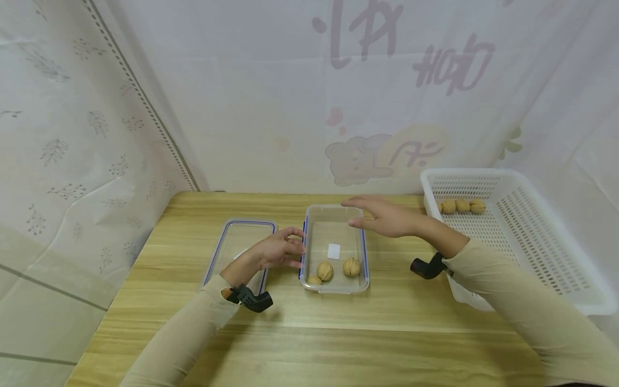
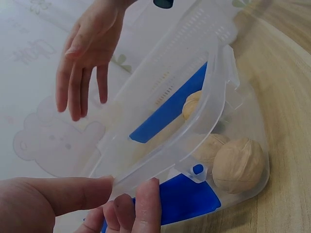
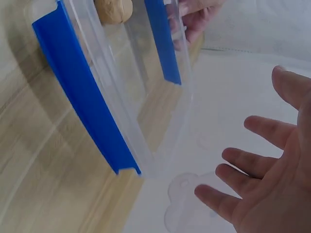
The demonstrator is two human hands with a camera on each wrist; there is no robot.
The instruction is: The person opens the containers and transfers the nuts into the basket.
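A clear plastic food box [image 1: 316, 215] with blue side flaps stands on the wooden table, holding walnuts [image 1: 351, 266] near its front wall. My left hand [image 1: 280, 248] is at the box's left side, with the fingers at the blue flap [image 2: 187, 199] and the thumb up by the rim in the left wrist view. Across the box, my right hand [image 1: 387, 217] reaches over the back right corner with fingers extended. In the right wrist view this right hand [image 3: 267, 160] is spread, holds nothing and hangs apart from the box.
Partly under my left forearm lies a clear lid [image 1: 249, 232] with a blue seal. A white perforated basket [image 1: 488, 173] stands at the right, with several walnuts [image 1: 462, 206] along its back left. Behind the table [image 1: 309, 349] hangs a printed white curtain [image 1: 251, 107].
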